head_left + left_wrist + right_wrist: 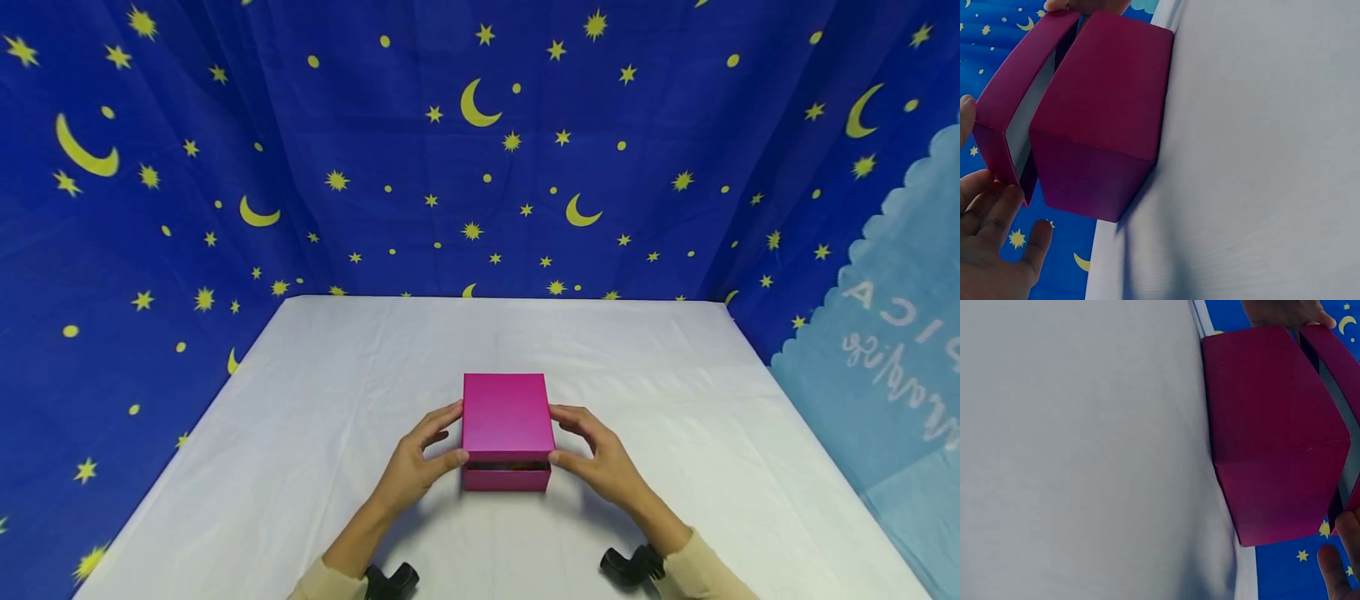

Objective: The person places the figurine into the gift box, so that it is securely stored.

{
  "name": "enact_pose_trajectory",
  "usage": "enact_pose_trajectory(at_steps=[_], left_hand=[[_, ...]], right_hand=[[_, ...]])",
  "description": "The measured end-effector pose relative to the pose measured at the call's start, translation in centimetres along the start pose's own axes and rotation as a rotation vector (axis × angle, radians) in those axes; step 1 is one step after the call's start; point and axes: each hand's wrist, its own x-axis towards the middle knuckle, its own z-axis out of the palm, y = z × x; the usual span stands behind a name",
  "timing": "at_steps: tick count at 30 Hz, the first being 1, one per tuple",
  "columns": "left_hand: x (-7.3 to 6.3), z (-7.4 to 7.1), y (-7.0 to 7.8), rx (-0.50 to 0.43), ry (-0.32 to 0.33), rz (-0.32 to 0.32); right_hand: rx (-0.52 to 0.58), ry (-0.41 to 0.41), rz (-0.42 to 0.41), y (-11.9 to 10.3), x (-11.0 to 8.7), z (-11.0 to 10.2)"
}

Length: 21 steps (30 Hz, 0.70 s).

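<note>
A pink square box [506,481] stands on the white cloth, its matching lid [504,413] raised a little above it. My left hand [416,462] holds the lid's left side between thumb and fingers. On the opposite side my right hand [606,462] grips the lid the same way. Both wrist views show a gap between the lid [1025,69] and the box [1266,403], with the lid's pale inside visible. Through the front gap in the head view, a sliver of something dark and orange shows; what it is cannot be made out.
A white cloth [360,367] covers the table. Blue curtains [420,150] with yellow moons and stars hang behind and at the sides. Light blue fabric with pale lettering [892,417] hangs at the right. Black wrist devices [630,567] sit at both cuffs.
</note>
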Motion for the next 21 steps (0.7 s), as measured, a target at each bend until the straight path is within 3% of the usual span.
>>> enact_pose_trajectory(at_steps=[6, 21], left_hand=[[-0.5, 0.2, -0.1, -0.005, -0.011, -0.020], [-1.2, 0.4, -0.5, 0.001, -0.034, -0.057]], right_hand=[[-0.027, -0.021, 0.030, 1.8, -0.9, 0.2], [-0.063, -0.036, 0.038, 2.1, -1.7, 0.6]])
